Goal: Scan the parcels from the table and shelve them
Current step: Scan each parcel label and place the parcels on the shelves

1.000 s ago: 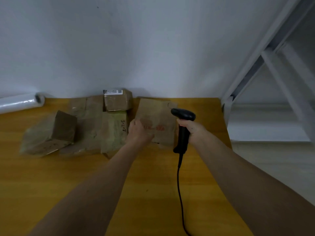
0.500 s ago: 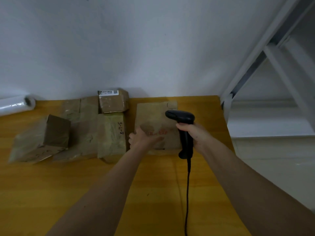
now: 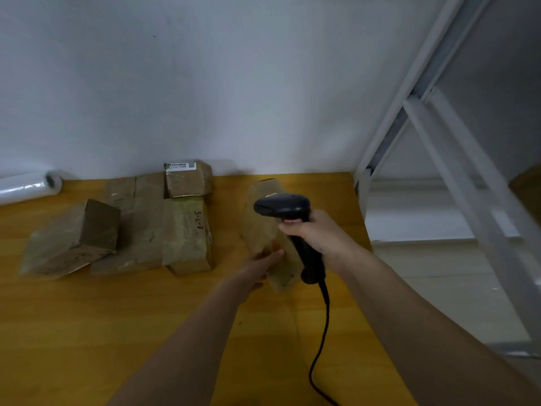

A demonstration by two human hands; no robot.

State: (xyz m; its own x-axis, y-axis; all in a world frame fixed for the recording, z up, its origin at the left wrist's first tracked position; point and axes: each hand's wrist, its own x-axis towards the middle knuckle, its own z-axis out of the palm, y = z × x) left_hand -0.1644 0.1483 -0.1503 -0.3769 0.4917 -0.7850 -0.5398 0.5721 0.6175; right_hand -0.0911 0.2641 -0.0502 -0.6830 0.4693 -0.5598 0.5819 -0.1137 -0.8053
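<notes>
My left hand [image 3: 257, 266] grips the near end of a flat brown parcel [image 3: 265, 227] and holds it tilted up on edge above the yellow table [image 3: 87, 332]. My right hand [image 3: 314, 232] grips a black corded barcode scanner [image 3: 288, 209], whose head sits right in front of the parcel's far half. Several other brown parcels lie in a group at the back left: a long one marked in pen [image 3: 187, 232], a small labelled box [image 3: 187, 178] behind it, and a box lying tipped [image 3: 76, 238] at the far left.
A roll of clear film [image 3: 29, 186] lies against the white wall at the back left. A white metal shelf frame [image 3: 439, 136] rises just past the table's right edge. The scanner cable [image 3: 320, 347] trails toward me over the table.
The flat parcel lay on the table under my left hand; now that hand has lifted it and turned it on edge. The scanner has moved closer in front of it.
</notes>
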